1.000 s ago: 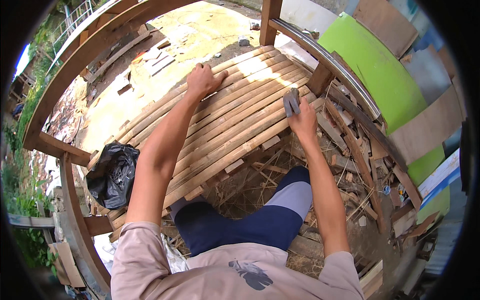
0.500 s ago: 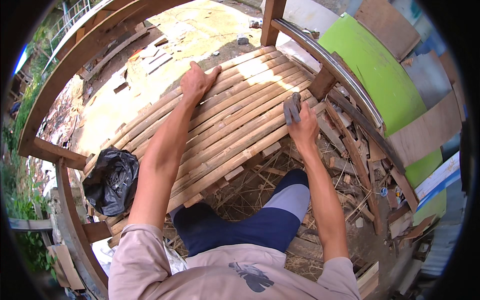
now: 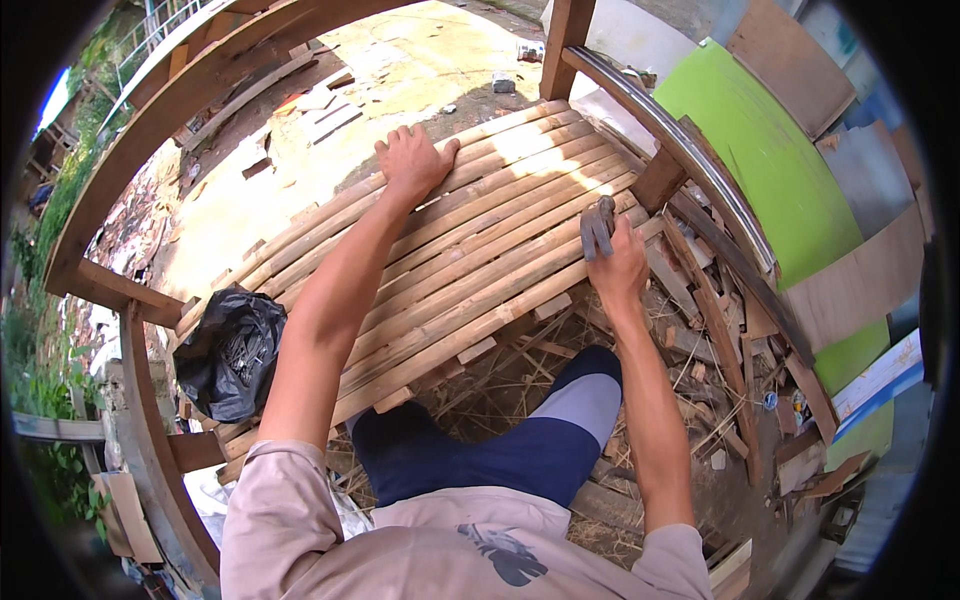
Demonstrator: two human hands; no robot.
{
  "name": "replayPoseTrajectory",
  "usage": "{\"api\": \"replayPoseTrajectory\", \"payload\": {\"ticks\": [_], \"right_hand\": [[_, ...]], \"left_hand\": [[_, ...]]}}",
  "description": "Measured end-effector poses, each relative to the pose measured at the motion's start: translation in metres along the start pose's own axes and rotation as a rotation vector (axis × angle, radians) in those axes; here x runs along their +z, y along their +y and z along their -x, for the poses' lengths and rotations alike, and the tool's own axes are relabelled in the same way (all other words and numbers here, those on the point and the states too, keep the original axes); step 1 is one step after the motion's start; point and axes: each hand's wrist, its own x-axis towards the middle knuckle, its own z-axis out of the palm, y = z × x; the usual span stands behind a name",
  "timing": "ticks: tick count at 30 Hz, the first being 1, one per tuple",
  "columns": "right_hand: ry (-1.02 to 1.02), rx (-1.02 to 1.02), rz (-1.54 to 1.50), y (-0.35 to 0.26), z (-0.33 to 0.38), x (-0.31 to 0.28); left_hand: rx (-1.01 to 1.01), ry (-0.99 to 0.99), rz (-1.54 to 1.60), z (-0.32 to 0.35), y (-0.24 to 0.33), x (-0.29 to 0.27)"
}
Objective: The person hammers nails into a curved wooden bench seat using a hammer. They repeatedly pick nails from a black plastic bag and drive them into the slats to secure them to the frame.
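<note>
A slatted bamboo platform (image 3: 470, 235), made of long split-bamboo strips on wooden crosspieces, lies across my front. My left hand (image 3: 412, 168) is at its far edge, fingers bent over the outermost bamboo slat and thumb apart on top. At the platform's right end, my right hand (image 3: 622, 265) is closed around a claw hammer (image 3: 598, 230), close below its grey metal head. Most of the handle is hidden by the hand. On the platform's left end rests a black plastic bag (image 3: 228, 355), its mouth open on a pile of nails (image 3: 243, 352).
A wooden frame (image 3: 135, 290) curves round the left and far side, with an upright post (image 3: 567, 45) at the far corner. A metal-edged rail (image 3: 690, 150) runs down the right. Beyond it lean green panels (image 3: 765, 150). Scrap wood (image 3: 700, 320) and straw litter the ground.
The view has shifted slightly, so the platform sits a little further right and lower. My left hand's fingers have shifted at the far edge; the right still holds the hammer.
</note>
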Motion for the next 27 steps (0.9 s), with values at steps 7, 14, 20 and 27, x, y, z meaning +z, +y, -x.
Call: {"api": "replayPoseTrajectory", "payload": {"ticks": [7, 14, 20, 27], "right_hand": [[0.0, 0.047, 0.109, -0.006, 0.002, -0.003], [0.06, -0.023, 0.141, -0.009, 0.004, -0.004], [0.124, -0.095, 0.11, -0.006, 0.006, -0.001], [0.136, -0.141, 0.19, 0.003, 0.008, 0.002]], "left_hand": [[0.114, 0.095, 0.178, -0.013, 0.047, 0.033], [0.266, -0.187, 0.182, -0.05, 0.035, 0.013], [0.197, -0.271, 0.346, -0.058, 0.028, 0.02], [0.17, -0.335, 0.374, -0.063, 0.029, 0.019]]}}
